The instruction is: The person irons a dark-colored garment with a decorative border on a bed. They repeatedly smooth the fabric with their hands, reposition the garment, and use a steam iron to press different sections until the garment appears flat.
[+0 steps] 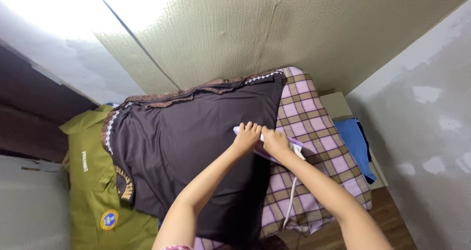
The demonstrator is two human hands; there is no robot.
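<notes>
A dark brown garment with a patterned trim lies spread over a pink and olive checked pad. A purple and white iron rests at the garment's right edge. My right hand grips the iron's handle. My left hand rests just beside it, fingers on the iron's front end and the dark cloth. A white cord runs from the iron down across the checked pad.
An olive green uniform shirt with badges lies under the dark garment at the left. Blue folded cloth sits on a low surface to the right. A beige curtain hangs behind. Wooden floor shows at the lower right.
</notes>
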